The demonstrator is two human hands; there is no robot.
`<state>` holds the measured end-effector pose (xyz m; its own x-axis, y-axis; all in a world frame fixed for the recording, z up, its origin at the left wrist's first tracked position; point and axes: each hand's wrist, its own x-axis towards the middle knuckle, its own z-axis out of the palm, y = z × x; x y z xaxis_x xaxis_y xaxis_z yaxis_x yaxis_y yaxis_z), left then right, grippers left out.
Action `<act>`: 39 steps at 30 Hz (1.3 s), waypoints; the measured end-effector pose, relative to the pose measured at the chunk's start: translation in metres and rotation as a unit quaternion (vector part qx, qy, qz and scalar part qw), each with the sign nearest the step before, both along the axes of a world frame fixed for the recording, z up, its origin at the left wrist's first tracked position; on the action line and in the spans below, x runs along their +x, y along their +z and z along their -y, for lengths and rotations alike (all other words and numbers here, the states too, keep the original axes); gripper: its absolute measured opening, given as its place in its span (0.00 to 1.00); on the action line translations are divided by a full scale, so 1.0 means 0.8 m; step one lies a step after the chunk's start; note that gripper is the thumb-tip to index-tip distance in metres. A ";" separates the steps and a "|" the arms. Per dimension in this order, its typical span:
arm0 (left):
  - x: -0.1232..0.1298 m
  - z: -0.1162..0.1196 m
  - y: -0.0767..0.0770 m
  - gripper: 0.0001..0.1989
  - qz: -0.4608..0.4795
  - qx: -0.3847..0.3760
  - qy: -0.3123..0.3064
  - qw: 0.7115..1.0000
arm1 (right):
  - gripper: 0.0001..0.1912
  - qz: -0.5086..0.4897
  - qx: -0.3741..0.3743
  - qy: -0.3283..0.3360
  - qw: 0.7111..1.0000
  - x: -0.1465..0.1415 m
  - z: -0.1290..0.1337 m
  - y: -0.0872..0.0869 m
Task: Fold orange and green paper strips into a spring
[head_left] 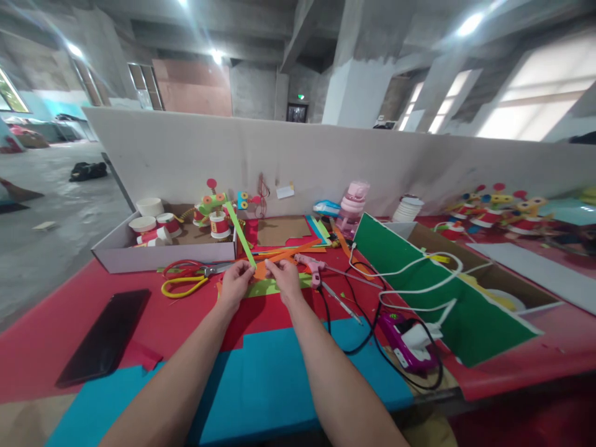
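Observation:
My left hand (237, 282) pinches the lower end of a light green paper strip (241, 234), which slants up and to the left. Beside it, my right hand (283, 277) has its fingertips closed on an orange paper strip (298, 249) that runs off to the upper right. The two strips come close together between my fingertips; whether they are joined I cannot tell. Green paper pieces (266, 286) lie beneath my hands. A pink glue gun (313, 266) rests just right of my right hand, and scissors (186, 285) with yellow and red handles lie to the left.
A shallow box (172, 257) at the back left holds paper cups and a paper figure. At right stand a green-sided box (433, 292) and a purple power strip (407, 347) with looping cables. A black phone (105, 335) lies at left. Blue sheets (274, 372) cover the front.

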<state>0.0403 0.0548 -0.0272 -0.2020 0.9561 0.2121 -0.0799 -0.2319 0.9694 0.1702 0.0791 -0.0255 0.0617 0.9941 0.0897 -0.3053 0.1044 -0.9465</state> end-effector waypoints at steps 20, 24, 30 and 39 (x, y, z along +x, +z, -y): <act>-0.005 -0.002 -0.003 0.13 -0.014 -0.016 0.012 1.000 | 0.20 -0.183 0.073 -0.278 0.940 0.093 -0.028 0.029; -0.001 0.002 0.004 0.14 0.030 -0.002 -0.013 0.999 | 0.18 -0.222 0.026 -0.230 0.947 0.081 -0.029 0.021; 0.005 0.007 0.010 0.16 0.043 0.011 -0.037 0.998 | 0.17 -0.135 -0.094 0.080 0.983 0.020 -0.007 0.005; 0.003 0.007 0.009 0.16 0.048 -0.015 -0.033 0.998 | 0.18 -0.155 -0.082 0.155 0.972 -0.001 0.008 -0.001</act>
